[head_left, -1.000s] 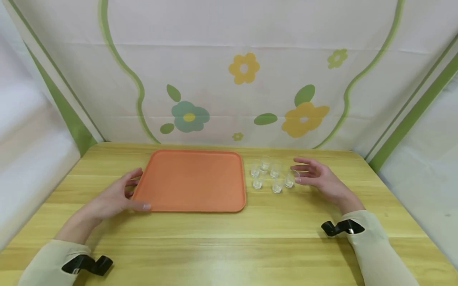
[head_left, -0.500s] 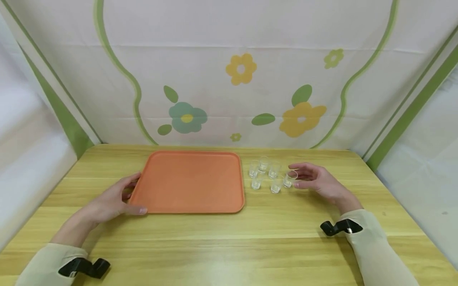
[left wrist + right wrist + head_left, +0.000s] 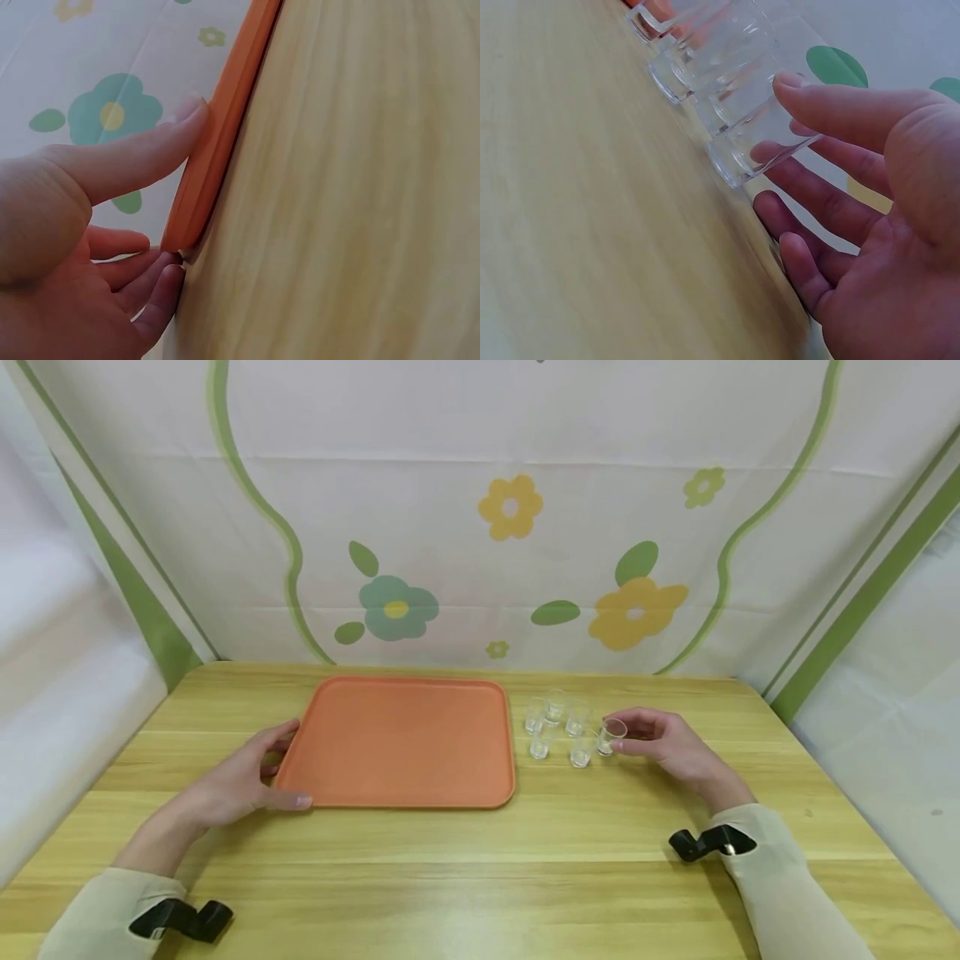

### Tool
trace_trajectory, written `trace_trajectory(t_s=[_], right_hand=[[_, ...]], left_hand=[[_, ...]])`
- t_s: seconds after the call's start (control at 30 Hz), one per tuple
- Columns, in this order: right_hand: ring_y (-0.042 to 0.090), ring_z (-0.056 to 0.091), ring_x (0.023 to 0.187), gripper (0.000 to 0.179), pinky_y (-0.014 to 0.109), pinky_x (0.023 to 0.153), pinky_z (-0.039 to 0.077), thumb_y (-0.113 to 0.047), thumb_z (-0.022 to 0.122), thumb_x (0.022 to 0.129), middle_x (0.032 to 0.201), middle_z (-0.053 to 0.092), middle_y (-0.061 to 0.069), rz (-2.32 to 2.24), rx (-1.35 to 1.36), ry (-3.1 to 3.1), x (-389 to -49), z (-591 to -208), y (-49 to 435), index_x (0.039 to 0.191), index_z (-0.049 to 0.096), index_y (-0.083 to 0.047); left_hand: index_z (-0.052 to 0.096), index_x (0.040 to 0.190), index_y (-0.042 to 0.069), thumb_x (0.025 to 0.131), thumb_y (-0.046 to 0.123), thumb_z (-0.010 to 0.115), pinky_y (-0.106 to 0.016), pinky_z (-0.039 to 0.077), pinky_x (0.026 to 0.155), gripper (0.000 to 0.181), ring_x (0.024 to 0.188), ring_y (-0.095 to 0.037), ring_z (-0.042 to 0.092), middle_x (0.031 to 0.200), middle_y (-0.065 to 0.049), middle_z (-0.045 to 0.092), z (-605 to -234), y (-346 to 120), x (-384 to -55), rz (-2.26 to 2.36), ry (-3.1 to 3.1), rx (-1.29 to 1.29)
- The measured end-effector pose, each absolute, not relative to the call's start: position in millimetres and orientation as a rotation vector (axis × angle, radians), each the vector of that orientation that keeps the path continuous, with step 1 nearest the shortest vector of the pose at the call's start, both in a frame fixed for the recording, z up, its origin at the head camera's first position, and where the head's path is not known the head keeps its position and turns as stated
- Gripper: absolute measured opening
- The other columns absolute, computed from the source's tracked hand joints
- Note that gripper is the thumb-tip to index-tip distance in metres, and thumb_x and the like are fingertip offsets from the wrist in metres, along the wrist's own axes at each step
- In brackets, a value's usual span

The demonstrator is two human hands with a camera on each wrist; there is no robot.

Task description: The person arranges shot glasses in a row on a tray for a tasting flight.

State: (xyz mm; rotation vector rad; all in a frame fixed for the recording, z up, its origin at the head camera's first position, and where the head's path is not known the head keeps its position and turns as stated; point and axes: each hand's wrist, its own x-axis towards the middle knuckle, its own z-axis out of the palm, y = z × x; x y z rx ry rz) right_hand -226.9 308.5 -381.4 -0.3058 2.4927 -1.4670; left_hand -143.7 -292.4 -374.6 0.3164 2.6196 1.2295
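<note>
An orange tray [image 3: 401, 743] lies on the wooden table, left of centre. At its front left corner, my left hand [image 3: 232, 781] holds it, with the thumb over the front rim and the other fingers along the left side; the left wrist view shows the tray's rim [image 3: 217, 142] between them. Right of the tray stand several small clear shot glasses [image 3: 540, 743]. My right hand [image 3: 667, 745] pinches the rightmost shot glass [image 3: 609, 739] between thumb and fingers. In the right wrist view, fingertips show behind this glass [image 3: 742, 142]; whether its base touches the table is unclear.
The other shot glasses [image 3: 667, 71] stand close together, just left of the pinched one. A white cloth backdrop [image 3: 435, 543] with printed flowers rises behind the table [image 3: 465, 877]. White cloth sides flank it.
My right hand has moved slightly left and its thumb and fingers have closed in around the rightmost shot glass. The left hand stays at the tray's corner; the camera has shifted a little.
</note>
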Motion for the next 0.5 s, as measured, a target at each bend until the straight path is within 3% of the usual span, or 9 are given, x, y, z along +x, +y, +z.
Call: trace_trajectory(t_s=[0.13,0.23,0.33,0.5], right_hand=[[0.003,0.067,0.115,0.054,0.017,0.095,0.055,-0.027,0.080,0.096,0.142,0.067,0.017,-1.475,-0.301,2.494,-226.0,-380.7,307.8,0.142,0.064,-0.004],[0.002,0.068,0.114,0.054,0.018,0.095,0.055,-0.025,0.081,0.096,0.139,0.070,0.013,-1.496,-0.299,2.497,-225.3,-380.1,307.2,0.141,0.064,-0.002],[0.001,0.069,0.112,0.054,0.017,0.094,0.055,-0.026,0.081,0.096,0.134,0.074,0.005,-1.509,-0.293,2.517,-225.0,-379.7,306.9,0.141,0.064,-0.003],[0.000,0.070,0.111,0.052,0.017,0.093,0.055,-0.029,0.080,0.096,0.128,0.075,-0.007,-1.527,-0.279,2.548,-223.5,-376.5,305.2,0.141,0.065,-0.006]], left_hand=[[0.011,0.167,-0.006,0.084,0.024,0.092,-0.027,0.056,0.093,0.120,0.136,-0.055,0.055,0.161,-0.034,0.038,-374.6,-291.7,-144.7,1.257,2.614,0.305],[0.013,0.167,-0.006,0.082,0.025,0.093,-0.041,0.056,0.103,0.121,0.142,-0.057,0.048,0.166,-0.034,0.032,-374.2,-290.8,-144.6,1.245,2.627,0.285],[0.016,0.167,-0.006,0.080,0.026,0.095,-0.059,0.046,0.113,0.122,0.147,-0.058,0.041,0.169,-0.034,0.027,-373.5,-289.9,-144.3,1.220,2.647,0.270],[0.018,0.167,-0.007,0.078,0.026,0.096,-0.062,0.041,0.115,0.122,0.149,-0.059,0.039,0.170,-0.034,0.026,-372.4,-289.6,-144.0,1.213,2.654,0.262]])
